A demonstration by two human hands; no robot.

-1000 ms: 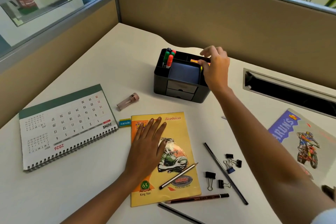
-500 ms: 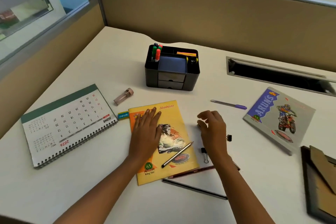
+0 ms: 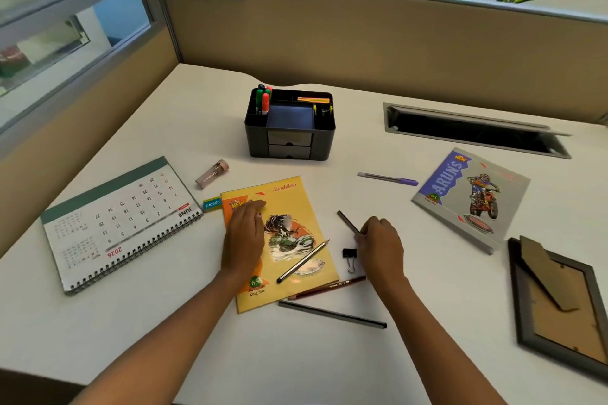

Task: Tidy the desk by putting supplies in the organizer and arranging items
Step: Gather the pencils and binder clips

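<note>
Black plastic, the organizer stands at the far middle of the bench. Markers stand upright in its left compartment, and a blue pad fills the middle one. Nearer lies a yellow notebook, and the left hand rests flat on its left half with fingers straight and together. A striped pencil lies slantwise on the cover, right of that hand. The right hand is down on the bench right of the notebook, its fingers curled round a dark pencil whose end pokes out to the far left. A clip sits just left of this hand. A red pencil lies at the notebook's near edge, and a grey pencil lies nearer still. A purple pen lies further off to the right, beside a grey notebook. A calendar lies on the left, with an eraser between it and the yellow notebook.
</note>
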